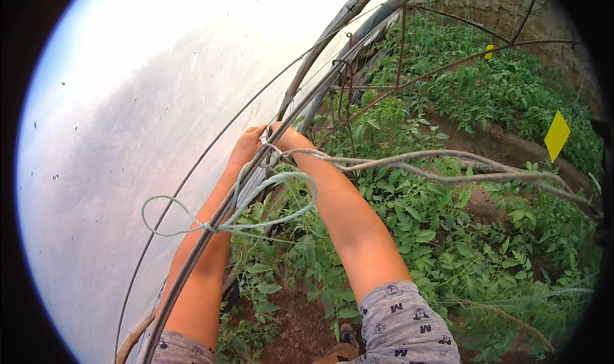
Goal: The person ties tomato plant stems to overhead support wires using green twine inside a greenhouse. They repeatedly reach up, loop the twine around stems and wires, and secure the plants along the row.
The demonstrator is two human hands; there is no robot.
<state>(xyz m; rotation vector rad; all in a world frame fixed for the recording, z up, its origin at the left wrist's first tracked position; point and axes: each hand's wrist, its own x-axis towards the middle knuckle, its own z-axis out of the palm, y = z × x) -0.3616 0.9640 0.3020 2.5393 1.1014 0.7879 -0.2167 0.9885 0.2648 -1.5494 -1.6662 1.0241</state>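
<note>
Both arms reach up to the greenhouse frame, beside the whitish plastic film (120,138). My left hand (248,145) is raised on the film side of the dark cables (225,203), its fingers near a thin wire; whether they grip it is unclear. My right hand (283,135) is close beside it, partly behind the cables, its fingers mostly hidden. A pale green twisted rope (288,177) is knotted round the cables below the hands, with loose loops across the forearms. A grey rope (431,158) runs from near the hands out to the right.
Leafy tomato plants (422,230) grow in rows on brown soil (297,321) below and to the right. Rusty metal rods (431,71) and a curved frame pole (326,33) cross above. Yellow cards (557,136) hang among the plants. A shoe (348,334) shows at the bottom.
</note>
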